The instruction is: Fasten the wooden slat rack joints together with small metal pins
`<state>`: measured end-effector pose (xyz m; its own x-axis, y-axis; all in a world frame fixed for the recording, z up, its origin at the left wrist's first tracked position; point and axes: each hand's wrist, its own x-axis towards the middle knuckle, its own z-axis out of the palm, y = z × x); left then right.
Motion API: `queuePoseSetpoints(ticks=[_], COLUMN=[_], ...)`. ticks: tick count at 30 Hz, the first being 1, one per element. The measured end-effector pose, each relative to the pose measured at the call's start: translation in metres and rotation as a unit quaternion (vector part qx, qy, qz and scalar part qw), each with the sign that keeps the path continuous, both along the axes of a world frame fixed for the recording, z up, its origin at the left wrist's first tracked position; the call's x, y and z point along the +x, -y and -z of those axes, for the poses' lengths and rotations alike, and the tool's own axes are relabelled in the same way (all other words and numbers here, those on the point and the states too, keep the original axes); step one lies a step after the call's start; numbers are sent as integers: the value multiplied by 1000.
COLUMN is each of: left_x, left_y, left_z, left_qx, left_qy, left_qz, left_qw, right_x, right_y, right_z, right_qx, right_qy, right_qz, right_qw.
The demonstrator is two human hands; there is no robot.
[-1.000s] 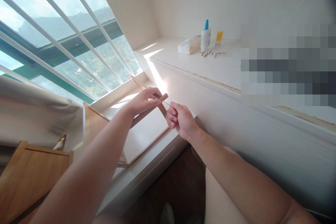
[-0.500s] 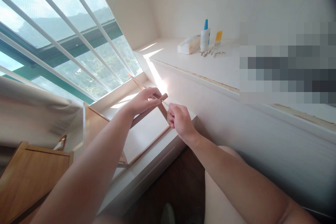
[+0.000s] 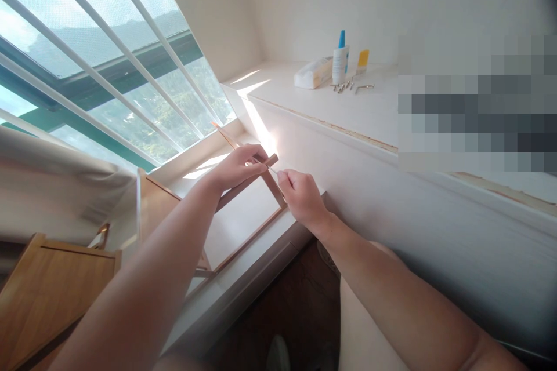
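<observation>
1. Steadying the wooden frame (image 3: pixel 241 189) near one corner, my left hand (image 3: pixel 241 165) is wrapped over a bar, probably so that it cannot twist.
2. My right hand (image 3: pixel 302 194) is clamped on a thin metal rod (image 3: pixel 273 170) that meets the corner; my fist hides its near end.
3. The frame sits over the pale ledge (image 3: pixel 256 252), seemingly for support.
4. Screws (image 3: pixel 343 87) and a bent metal piece (image 3: pixel 364 89) lie together on the counter (image 3: pixel 369 122), likely for easy reach; a bottle (image 3: pixel 340 65) stands upright behind.
</observation>
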<state>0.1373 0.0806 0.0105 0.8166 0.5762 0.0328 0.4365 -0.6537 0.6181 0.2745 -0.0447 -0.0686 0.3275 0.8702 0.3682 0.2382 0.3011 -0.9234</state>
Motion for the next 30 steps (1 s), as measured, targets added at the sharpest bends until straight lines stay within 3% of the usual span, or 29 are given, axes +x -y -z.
queuePoseSetpoints(ticks=[5,9,14,21,23,30], left_x=[0,0,0,0,0,1], left_y=[0,-1,0,0,0,3], left_z=[0,0,-1,1,1,-1], left_qx=[2,5,5,9,10,18], left_qy=[-2,-9,-13,-9,-9,-11], left_qz=[7,5,0,-3,-3,-6], left_qw=[1000,1000,1000,1000,1000,1000], right_x=[0,-7,-11,-10,-11,-16], right_y=[-1,-2,-3,-4,-3,-1], right_z=[-1,1,2,1,1,-1], right_qx=[15,-33,-51,-72,-74,-42], right_qy=[10,-108,-295,-416,-417,-351], right_qz=[19,-49,-139,-203,-200,-144], right_qw=[1000,992,944,884,883,924])
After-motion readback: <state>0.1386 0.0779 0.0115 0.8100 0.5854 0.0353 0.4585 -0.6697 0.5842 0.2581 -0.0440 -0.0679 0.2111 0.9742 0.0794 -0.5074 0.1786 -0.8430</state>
